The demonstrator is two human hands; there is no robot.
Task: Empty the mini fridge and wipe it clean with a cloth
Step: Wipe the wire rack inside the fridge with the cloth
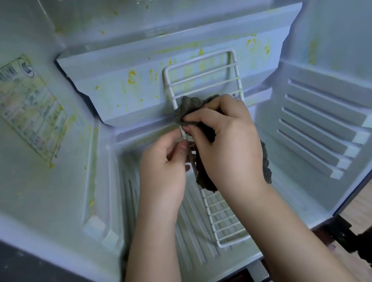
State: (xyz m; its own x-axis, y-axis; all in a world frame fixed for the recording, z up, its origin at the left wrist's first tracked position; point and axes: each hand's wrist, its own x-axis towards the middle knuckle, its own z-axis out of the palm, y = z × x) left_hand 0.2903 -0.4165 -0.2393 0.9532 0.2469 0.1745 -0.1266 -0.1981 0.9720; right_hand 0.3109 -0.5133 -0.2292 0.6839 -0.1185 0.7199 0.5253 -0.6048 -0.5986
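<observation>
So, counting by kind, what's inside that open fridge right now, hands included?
wire rack: 1
cloth: 1
sticker: 1
hands: 2 (left hand, right hand)
Total: 5

carrier: mini fridge floor [193, 251], pale, ribbed | on it: 1 wire rack [226, 219], white, near end resting by the front edge, far end tilted up toward yellow-stained back step [128, 94]

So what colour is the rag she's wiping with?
Dark grey. The rag shows best in the head view, held in the right hand against the white wire rack.
</observation>
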